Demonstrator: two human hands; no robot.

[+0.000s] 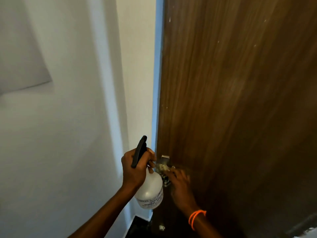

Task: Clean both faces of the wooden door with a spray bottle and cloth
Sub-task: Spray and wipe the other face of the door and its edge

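1. brown wood-grain covered the single door [231, 100], which filled the frame from about 12 o'clock round to 5 o'clock; its face was smooth, with long vertical streaks of grain and several small pale specks scattered near the top.
2. a hazy, lighter patch showed on the door's face toward 3 o'clock.
3. one spray bottle [150, 191] sat at about 6 o'clock, just beside the door's edge; its body was rounded, translucent white plastic with dark printed lettering too blurred to read, and its trigger head was black and slanted up toward 12 o'clock.
4. the left hand [135, 167] gripped the bottle's neck, fingers curled round it under the black head.
5. the right hand [180, 182] lay against the door at 6 o'clock, blurred; it pressed a pale, crumpled cloth [163, 169] onto the wood, though whether its fingers curled round the cloth i could not tell.
6. a small silvery metal fitting [165, 157] showed on the door just above the cloth.
7. two thin orange bands [195, 219] circled the right wrist.
8. white painted wall [60, 117] filled the 9 o'clock side, smooth and matt, with a pale blue strip [157, 83] running along the door's edge.
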